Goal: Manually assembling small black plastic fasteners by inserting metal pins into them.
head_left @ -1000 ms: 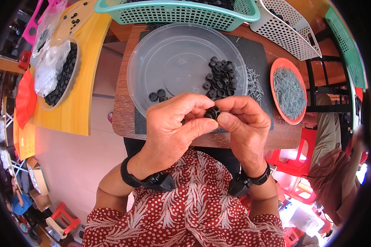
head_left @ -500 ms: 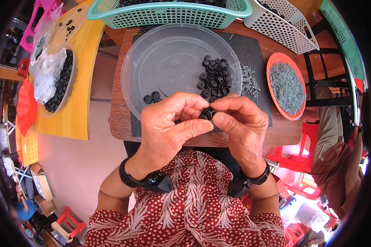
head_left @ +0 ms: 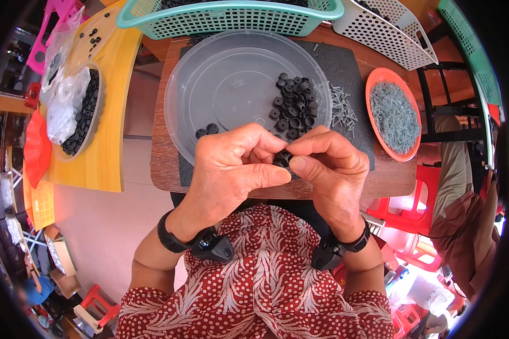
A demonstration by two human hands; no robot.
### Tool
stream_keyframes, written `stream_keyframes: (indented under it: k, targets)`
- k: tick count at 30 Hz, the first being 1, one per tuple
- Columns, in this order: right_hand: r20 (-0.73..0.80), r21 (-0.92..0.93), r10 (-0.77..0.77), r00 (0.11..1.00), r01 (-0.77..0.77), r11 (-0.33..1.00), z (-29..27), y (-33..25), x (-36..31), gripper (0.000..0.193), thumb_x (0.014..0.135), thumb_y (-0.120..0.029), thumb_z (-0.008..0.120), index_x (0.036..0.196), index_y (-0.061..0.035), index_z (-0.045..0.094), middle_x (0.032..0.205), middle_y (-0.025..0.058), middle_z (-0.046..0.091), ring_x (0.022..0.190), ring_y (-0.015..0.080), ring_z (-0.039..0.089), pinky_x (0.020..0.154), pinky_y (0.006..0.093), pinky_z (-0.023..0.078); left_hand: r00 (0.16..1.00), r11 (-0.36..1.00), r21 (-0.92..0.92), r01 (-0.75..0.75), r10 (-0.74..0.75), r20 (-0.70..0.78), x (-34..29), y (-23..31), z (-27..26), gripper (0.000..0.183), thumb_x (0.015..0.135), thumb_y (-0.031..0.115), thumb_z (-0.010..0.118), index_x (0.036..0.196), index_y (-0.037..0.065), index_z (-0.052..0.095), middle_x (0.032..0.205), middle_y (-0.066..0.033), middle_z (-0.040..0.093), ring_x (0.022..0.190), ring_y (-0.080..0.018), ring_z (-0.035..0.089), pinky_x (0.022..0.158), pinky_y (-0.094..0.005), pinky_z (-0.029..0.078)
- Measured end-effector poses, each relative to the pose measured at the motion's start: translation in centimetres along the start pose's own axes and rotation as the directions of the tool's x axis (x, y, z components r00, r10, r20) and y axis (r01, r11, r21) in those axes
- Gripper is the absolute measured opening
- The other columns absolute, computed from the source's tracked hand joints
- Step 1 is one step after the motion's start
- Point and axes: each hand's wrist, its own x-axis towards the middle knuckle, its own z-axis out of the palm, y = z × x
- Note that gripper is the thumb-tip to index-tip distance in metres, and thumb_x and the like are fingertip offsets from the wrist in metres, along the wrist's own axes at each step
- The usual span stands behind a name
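Between my two hands is a small round black part (head_left: 282,158), pinched over the near rim of a clear round plastic tub (head_left: 178,90). My left hand (head_left: 232,164) grips it with thumb and fingers from the left. From the right, the thumb and forefinger of my right hand (head_left: 331,169) close on the same part; whether they also hold a screw is hidden. Inside the tub, a pile of black round caps (head_left: 294,104) lies on the right, and a few more caps (head_left: 211,129) sit at the near left, partly behind my left hand.
Loose screws (head_left: 341,107) lie on a dark mat (head_left: 345,62) right of the tub. Beyond them stands an orange plate (head_left: 369,104) heaped with screws. A green basket (head_left: 232,24) and a white basket (head_left: 387,39) line the back. A yellow table (head_left: 116,113) stands left.
Both hands stay pinched on the black part, with only slight finger movement. The view has shifted a little.
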Motion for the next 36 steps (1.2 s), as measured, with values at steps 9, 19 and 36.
stream_keyframes:
  k: [9,19,36]
  targets:
    - [-0.019,-0.087,-0.021,1.000,0.020,0.996,-0.2,-0.2,-0.1,0.020,0.072,0.015,0.063,0.086,0.0020,0.064,0.078,0.0047,0.059,0.073,0.0110,0.054,0.067,0.0223,0.043,0.998,1.000,0.002,0.015,-0.015,0.067,0.6,-0.2,-0.2,0.024,0.071,-0.003,0.075,0.091,-0.004,0.061,0.080,-0.0028,0.061,0.071,-0.0056,0.056,0.063,-0.0186,0.047]
    - [-0.036,-0.098,-0.045,0.998,0.042,0.994,0.1,-0.3,-0.1,0.020,0.071,0.015,0.062,0.086,0.0017,0.064,0.078,0.0043,0.058,0.073,0.0103,0.054,0.066,0.0220,0.043,0.998,0.999,-0.033,0.021,-0.019,0.065,0.4,-0.4,0.0,0.024,0.072,-0.002,0.074,0.091,-0.003,0.060,0.083,-0.0041,0.062,0.073,-0.0066,0.057,0.066,-0.0199,0.048]
    - [-0.055,-0.119,-0.042,0.998,0.035,0.992,0.4,-0.5,-0.3,0.016,0.075,0.012,0.062,0.086,0.0012,0.064,0.078,0.0029,0.058,0.071,0.0079,0.052,0.063,0.0199,0.041,0.981,0.975,0.109,-0.192,0.188,0.049,0.4,-1.3,0.0,0.028,0.071,0.003,0.078,0.089,-0.002,0.058,0.080,-0.0023,0.059,0.072,-0.0063,0.054,0.064,-0.0201,0.046]
